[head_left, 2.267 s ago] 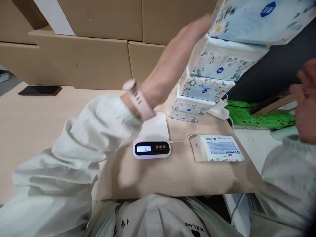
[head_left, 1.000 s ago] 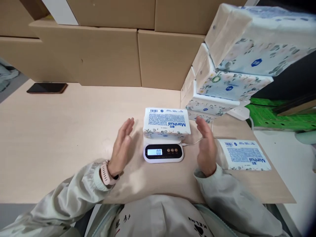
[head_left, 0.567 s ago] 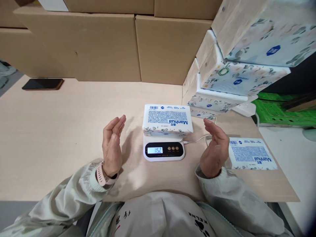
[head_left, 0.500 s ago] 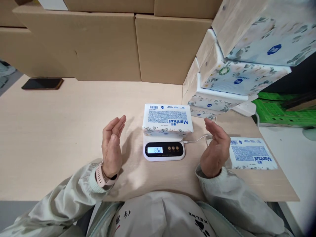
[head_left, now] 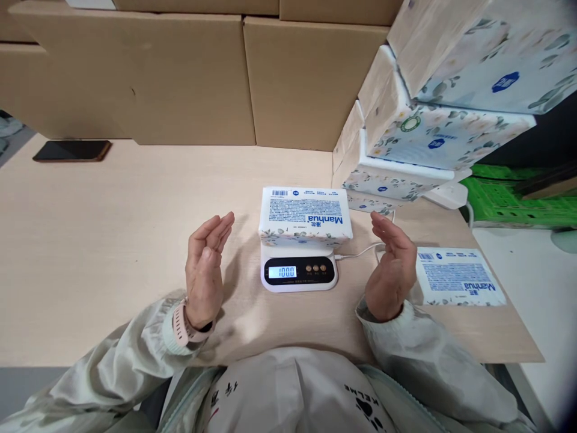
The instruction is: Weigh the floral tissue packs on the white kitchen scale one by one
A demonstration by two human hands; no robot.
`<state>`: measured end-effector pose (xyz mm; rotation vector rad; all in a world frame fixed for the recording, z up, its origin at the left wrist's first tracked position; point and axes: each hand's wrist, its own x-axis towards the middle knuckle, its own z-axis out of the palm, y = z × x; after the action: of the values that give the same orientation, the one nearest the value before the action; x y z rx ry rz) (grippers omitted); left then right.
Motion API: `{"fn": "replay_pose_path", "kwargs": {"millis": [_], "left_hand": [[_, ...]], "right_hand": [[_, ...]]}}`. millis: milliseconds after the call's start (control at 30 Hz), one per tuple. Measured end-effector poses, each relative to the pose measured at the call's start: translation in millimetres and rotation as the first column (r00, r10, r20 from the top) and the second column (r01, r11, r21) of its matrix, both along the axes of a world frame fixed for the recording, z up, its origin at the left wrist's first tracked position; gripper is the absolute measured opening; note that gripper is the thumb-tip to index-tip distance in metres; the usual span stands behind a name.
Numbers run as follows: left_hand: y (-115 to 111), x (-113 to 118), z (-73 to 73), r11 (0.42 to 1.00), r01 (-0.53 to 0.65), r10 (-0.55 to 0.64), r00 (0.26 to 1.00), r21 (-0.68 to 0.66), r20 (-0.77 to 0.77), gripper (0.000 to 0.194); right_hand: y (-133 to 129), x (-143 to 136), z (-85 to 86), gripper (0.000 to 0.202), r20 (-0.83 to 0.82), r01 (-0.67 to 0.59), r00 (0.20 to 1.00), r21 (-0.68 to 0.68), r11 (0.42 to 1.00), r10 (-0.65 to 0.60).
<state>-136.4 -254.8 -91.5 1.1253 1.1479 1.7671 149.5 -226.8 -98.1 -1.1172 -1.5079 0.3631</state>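
Observation:
A white tissue pack (head_left: 305, 215) with blue print lies on a white digital scale (head_left: 299, 284), whose lit display seems to read 100.0. To the left of the scale, my left hand (head_left: 205, 270) is raised with straight fingers and holds nothing; a pink watch band (head_left: 182, 325) circles its wrist. On the other side my right hand (head_left: 391, 270) is likewise raised, palm inward, fingers stretched out and empty. Neither hand touches the pack. Just right of my right hand, a second tissue pack (head_left: 460, 276) lies flat near the table's right edge, partly covered by the hand.
Stacked tissue packs (head_left: 433, 138) rise at the back right, beside cardboard boxes (head_left: 189, 84) along the back. A phone (head_left: 72, 151) lies at the far left of the wooden table (head_left: 112, 252). A white cable (head_left: 360, 251) runs from the scale. Green crates (head_left: 518, 198) stand beyond the right edge.
The scale's display has gone from about 85.2 to 100.0. Both hands remain nearly still beside the scale, and the view has shifted very slightly.

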Motion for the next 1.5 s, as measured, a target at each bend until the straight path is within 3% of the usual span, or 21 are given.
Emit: {"fn": "replay_pose_path", "kwargs": {"millis": [267, 1100, 1333, 1500], "left_hand": [[-0.8, 1.1, 1.8, 1.000, 0.024, -0.024, 1.000, 0.015, -0.016, 0.038], [-1.6, 2.8, 3.3, 1.000, 0.021, -0.022, 0.998, -0.019, -0.060, 0.035], [-3.4, -1.0, 0.3, 0.989, 0.150, -0.148, 0.982, 0.008, -0.113, 0.037], [6.3, 2.2, 0.3, 0.919, 0.364, -0.370, 0.929, -0.153, -0.013, 0.048]], "right_hand": [[2.2, 0.2, -1.9, 0.051, -0.037, -0.054, 0.998, 0.014, 0.998, 0.054], [3.1, 0.8, -4.1, 0.052, -0.009, -0.045, 0.999, 0.002, 0.999, 0.045], [2.1, -2.9, -3.8, 0.049, -0.030, -0.042, 0.999, -0.015, 0.999, 0.041], [-2.3, -9.1, 3.7, 0.054, -0.134, -0.073, 0.990, -0.294, 0.953, 0.034]]}}
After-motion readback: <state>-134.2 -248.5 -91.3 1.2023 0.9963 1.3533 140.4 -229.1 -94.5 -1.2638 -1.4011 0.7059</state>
